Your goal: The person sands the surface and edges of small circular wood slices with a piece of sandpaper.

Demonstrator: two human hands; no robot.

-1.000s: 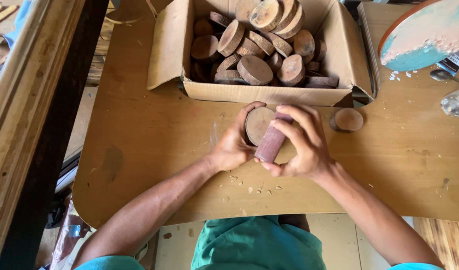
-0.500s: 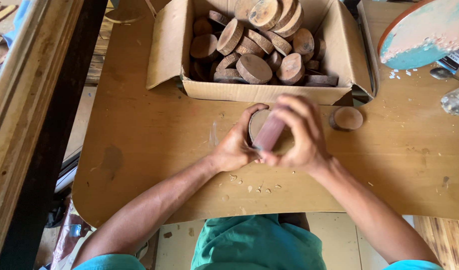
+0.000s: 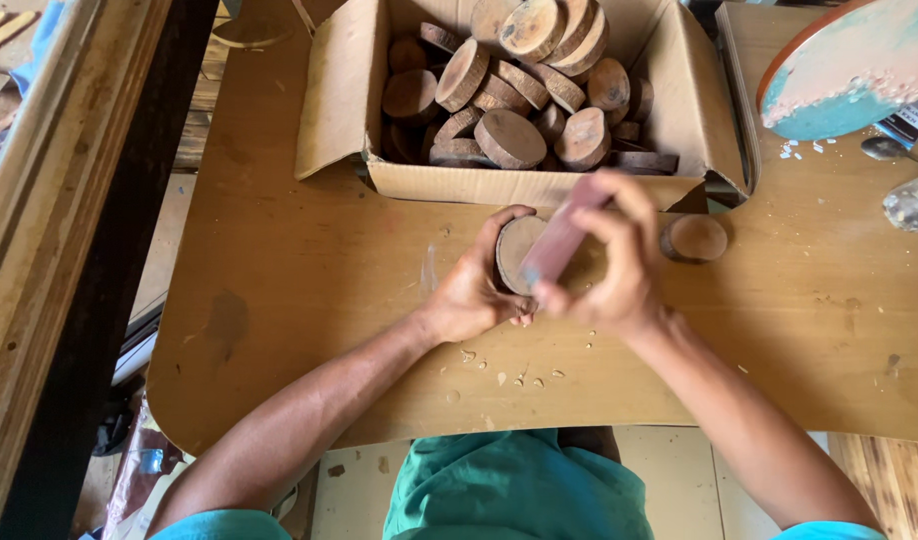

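My left hand (image 3: 474, 290) grips a round wood slice (image 3: 517, 250) that stands on the brown table (image 3: 309, 300), just in front of a cardboard box. My right hand (image 3: 609, 265) holds a reddish-brown sanding block (image 3: 564, 240) pressed against the slice's face; the block is blurred by motion. Both hands sit close together near the table's middle. A second, smaller wood slice (image 3: 695, 238) lies flat on the table right of my right hand.
An open cardboard box (image 3: 339, 110) holds several wood slices (image 3: 509, 138) at the back. A round turquoise-painted board (image 3: 849, 70), a spoon (image 3: 884, 148) and a clear bottle (image 3: 914, 205) sit far right. Wood crumbs (image 3: 509, 375) dot the near table edge. A wooden rail (image 3: 39, 230) runs along the left.
My right hand has slid the sanding block up and away across the slice's face. The left hand keeps its hold on the slice in the same spot.
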